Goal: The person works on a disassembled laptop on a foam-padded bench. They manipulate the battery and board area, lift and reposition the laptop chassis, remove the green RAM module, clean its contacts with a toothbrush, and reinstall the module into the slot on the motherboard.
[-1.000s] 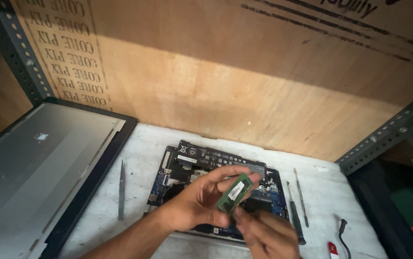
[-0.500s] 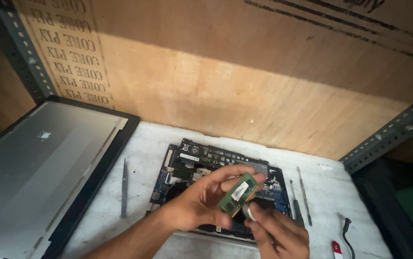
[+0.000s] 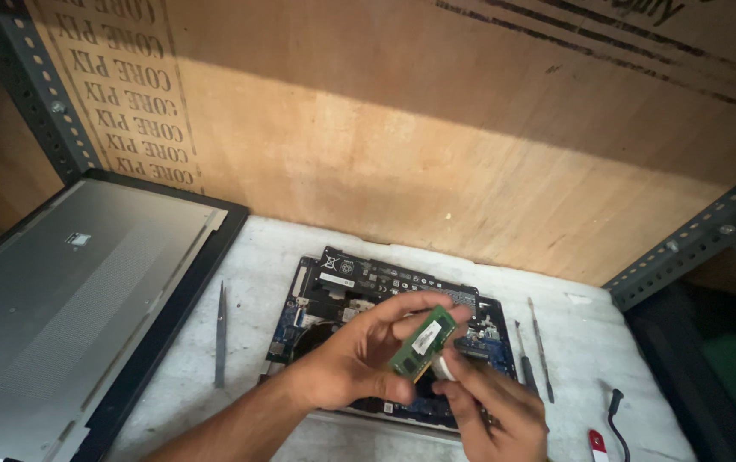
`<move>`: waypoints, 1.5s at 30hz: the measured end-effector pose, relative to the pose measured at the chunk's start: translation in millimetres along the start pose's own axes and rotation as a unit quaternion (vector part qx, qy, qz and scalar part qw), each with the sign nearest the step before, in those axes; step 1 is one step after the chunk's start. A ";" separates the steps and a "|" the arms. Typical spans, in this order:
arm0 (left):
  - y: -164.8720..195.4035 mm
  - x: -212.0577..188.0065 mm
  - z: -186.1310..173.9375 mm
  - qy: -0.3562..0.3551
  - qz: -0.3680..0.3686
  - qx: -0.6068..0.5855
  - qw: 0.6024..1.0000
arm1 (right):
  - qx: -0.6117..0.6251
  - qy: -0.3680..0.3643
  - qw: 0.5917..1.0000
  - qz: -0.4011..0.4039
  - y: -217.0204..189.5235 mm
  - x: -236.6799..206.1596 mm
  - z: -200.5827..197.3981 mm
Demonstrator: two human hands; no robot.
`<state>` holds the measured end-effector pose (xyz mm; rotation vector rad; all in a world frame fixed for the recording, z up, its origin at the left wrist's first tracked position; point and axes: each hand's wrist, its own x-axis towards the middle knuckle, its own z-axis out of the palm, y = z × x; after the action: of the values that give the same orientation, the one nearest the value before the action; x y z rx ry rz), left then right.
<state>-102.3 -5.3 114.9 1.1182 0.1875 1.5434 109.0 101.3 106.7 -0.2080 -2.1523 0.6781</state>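
Note:
My left hand (image 3: 359, 355) holds a small green memory module (image 3: 422, 342) by its edges, tilted, above an opened laptop base (image 3: 359, 287) with its circuit board exposed. My right hand (image 3: 492, 411) sits just below and to the right; its fingertips pinch a small white piece (image 3: 443, 368) against the module's lower end. Both hands hover over the front half of the board and hide it.
A grey laptop cover panel (image 3: 68, 308) leans at the left. Tweezers (image 3: 220, 334) lie left of the board; two thin screwdrivers (image 3: 532, 351) lie right of it. A black cable (image 3: 617, 419) and a red item (image 3: 597, 443) are at the right. A plywood wall stands behind.
Both hands with the module have stayed over the board, shifting slightly right and down. The right fingers have closed in on the module's lower end.

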 end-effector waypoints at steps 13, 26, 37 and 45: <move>-3.2 0.4 -0.6 0.013 -0.011 0.009 1.000 | 0.006 -0.014 1.000 -0.012 -1.4 2.5 -1.2; -1.6 1.6 0.4 0.017 -0.006 -0.005 1.000 | 0.023 -0.052 0.998 -0.034 -4.9 5.8 -1.2; -0.1 2.4 0.3 0.018 0.000 0.006 1.000 | 0.008 -0.095 0.995 -0.041 -12.5 13.0 -4.8; -1.7 2.1 0.8 0.027 -0.004 -0.014 1.000 | 0.000 -0.085 0.994 -0.074 -10.4 11.4 -3.3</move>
<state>-100.4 -3.3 115.4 1.0536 0.2056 1.5663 105.3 98.1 121.6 0.0121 -2.3037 0.6293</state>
